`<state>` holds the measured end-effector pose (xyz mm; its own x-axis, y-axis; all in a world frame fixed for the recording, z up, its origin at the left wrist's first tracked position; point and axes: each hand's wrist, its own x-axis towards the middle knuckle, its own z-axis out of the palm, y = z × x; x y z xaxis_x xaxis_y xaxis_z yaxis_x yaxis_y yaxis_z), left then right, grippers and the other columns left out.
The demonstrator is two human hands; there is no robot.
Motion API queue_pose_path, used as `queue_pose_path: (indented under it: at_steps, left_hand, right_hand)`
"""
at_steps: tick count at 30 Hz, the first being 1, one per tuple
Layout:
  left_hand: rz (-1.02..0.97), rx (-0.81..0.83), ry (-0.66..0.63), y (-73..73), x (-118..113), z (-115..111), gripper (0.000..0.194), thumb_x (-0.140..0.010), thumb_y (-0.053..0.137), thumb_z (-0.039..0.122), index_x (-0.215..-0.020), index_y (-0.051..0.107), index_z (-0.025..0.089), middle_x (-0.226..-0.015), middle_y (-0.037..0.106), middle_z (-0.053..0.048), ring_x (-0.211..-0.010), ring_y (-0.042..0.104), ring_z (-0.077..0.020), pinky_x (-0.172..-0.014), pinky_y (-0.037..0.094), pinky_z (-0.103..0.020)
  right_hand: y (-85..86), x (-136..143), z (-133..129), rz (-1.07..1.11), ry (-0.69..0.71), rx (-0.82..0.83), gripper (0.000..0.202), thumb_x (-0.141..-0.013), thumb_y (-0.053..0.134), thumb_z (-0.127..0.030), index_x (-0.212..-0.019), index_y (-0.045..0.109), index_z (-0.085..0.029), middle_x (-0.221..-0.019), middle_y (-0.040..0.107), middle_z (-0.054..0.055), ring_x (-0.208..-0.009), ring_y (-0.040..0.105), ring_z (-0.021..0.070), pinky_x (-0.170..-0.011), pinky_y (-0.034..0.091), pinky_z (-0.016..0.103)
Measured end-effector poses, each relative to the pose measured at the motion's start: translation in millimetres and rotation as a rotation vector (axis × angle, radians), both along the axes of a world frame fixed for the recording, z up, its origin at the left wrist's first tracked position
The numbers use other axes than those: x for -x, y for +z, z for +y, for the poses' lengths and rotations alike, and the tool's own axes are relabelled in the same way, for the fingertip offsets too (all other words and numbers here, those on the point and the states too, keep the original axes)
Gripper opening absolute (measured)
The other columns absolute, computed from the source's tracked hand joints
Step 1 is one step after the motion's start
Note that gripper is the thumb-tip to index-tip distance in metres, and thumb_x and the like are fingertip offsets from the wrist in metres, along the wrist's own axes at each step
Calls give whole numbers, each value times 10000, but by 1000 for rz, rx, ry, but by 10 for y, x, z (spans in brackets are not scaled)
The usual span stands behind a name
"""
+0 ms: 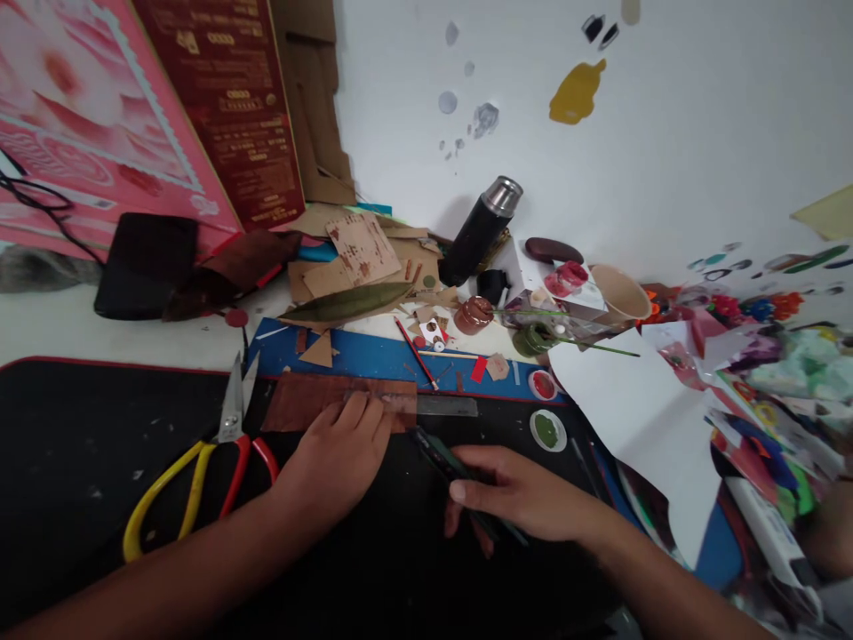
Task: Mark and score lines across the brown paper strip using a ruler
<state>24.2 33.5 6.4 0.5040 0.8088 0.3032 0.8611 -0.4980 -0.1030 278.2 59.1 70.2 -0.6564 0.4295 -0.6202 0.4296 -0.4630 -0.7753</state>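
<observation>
A strip of reddish-brown sheet [286, 404] lies across the upper part of the black mat, with a clear ruler [453, 406] on top reaching past its right end. My left hand [346, 449] presses down on both, fingers bent and close together, fingertips partly hidden. Just to the right, my right hand [513, 493] is closed around a slim dark green and black tool [436, 455]. The tool's tip points up and left, close to the sheet's lower right corner; its exact kind is unclear. Scissors [230, 427] with yellow and red handles lie left of my left hand, blades apart.
Behind the black mat [80, 462] is a blue mat [353, 351] with scraps and a red pencil [417, 354]. Cardboard pieces, a dark thermos [480, 231] and paint jars [473, 314] stand farther back. At right are a green paint lid [547, 430], white paper [619, 400] and craft clutter.
</observation>
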Motion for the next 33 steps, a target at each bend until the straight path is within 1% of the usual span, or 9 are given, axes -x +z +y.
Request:
queue_pose_path:
  at_steps: [5,8,10,13,16,19,21,26,33]
  left_hand:
    - [39,22,8,2,-2,-9,290,-892,605,65,-1144,742,100,-1027,716,-143,-957,643,-276,-731,519,-357]
    - [42,29,17,-15,-5,-15,321,-895,607,72,-1187,736,100,-1023,721,-136,-950,642,-271,-718,514,-349]
    - [32,17,11,-24,-4,-16,295,-884,613,73,-1143,751,107,-1010,722,-129,-946,639,-277,-714,514,-354]
    - [14,-16,-7,-28,-2,-14,244,-856,618,60,-1046,763,110,-989,716,-129,-938,636,-288,-697,508,-361]
    - [6,-30,-14,-27,-4,-16,241,-845,624,56,-1040,759,98,-998,712,-141,-972,637,-300,-718,508,-362]
    - [7,-17,-8,-35,-8,-22,259,-848,637,59,-1079,752,80,-1010,711,-153,-995,637,-304,-744,516,-365]
    - [9,-9,-2,-43,-7,-28,293,-854,643,61,-1130,741,66,-1011,708,-157,-997,638,-301,-748,520,-364]
    - [16,16,-7,-61,4,-30,318,-874,658,77,-1183,732,72,-1023,701,-158,-1037,644,-299,-784,539,-368]
    - [24,-27,-20,-49,0,-19,367,-858,646,81,-1211,721,22,-1055,717,-189,-1024,664,-324,-769,568,-387]
  right_hand:
    - [167,6,53,-182,133,-267,304,-1037,586,-473,-933,679,-202,-893,702,17,-558,590,90,-538,467,229]
    - [222,29,101,-183,101,-299,317,-1055,547,-474,-937,681,-212,-912,713,19,-553,590,91,-549,464,240]
    - [246,45,156,-189,57,-337,327,-1057,537,-488,-950,684,-217,-932,727,23,-558,594,95,-565,474,250]
    - [261,68,264,-228,27,-452,358,-1063,515,-502,-923,681,-218,-887,731,16,-547,591,104,-567,484,260]
    - [252,98,370,-300,74,-601,321,-1066,513,-476,-971,698,-231,-871,747,10,-537,593,115,-557,467,269]
    - [232,142,456,-351,173,-774,270,-1060,536,-428,-988,719,-244,-864,768,16,-661,673,165,-639,476,297]
    - [218,174,504,-374,234,-851,239,-1050,555,-405,-1027,738,-254,-926,793,37,-786,724,212,-707,494,326]
    - [183,246,610,-407,336,-964,308,-1030,569,-381,-1256,746,-270,-1167,809,98,-998,754,305,-836,533,417]
    - [168,329,731,-431,445,-1022,349,-1012,590,-393,-1296,759,-281,-1175,814,104,-970,756,326,-796,537,434]
